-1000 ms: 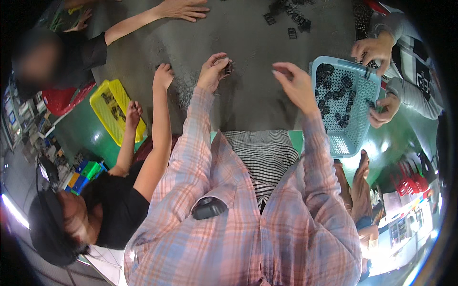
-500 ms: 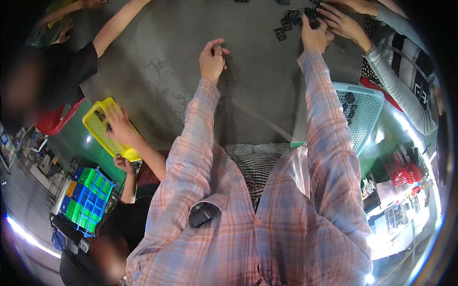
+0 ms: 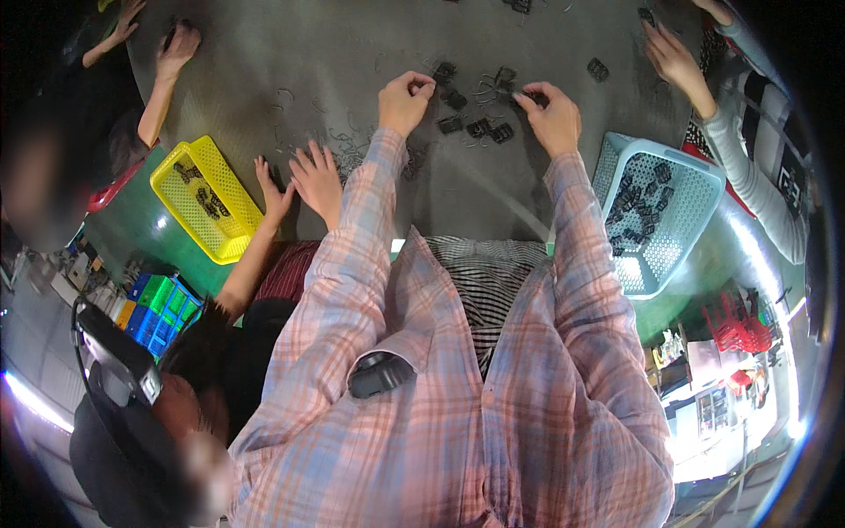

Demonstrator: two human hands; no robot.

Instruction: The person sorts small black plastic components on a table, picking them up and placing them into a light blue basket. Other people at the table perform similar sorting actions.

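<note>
Several small black plastic pieces lie in a loose cluster between my hands on the grey table, among them a piece (image 3: 478,128) near the middle. My left hand (image 3: 405,103) is closed in a pinch at the cluster's left side, beside a black piece (image 3: 445,71). Whatever its fingertips hold is hidden. On the cluster's other side, my right hand (image 3: 554,121) has thumb and fingers curled together. Something dark shows at its fingertips, too small to name. A single black piece (image 3: 598,69) lies farther right.
A yellow basket (image 3: 231,244) at left and a pale blue basket (image 3: 682,236) at right hold black pieces. Thin scraps (image 3: 339,150) litter the table. A co-worker's hands (image 3: 304,185) rest close to my left forearm; other people's hands (image 3: 179,48) work at the far left and right.
My right hand has come back from the far right toward the middle. Black pieces now lie between my hands. The left neighbour's hands have moved from the yellow basket to the table.
</note>
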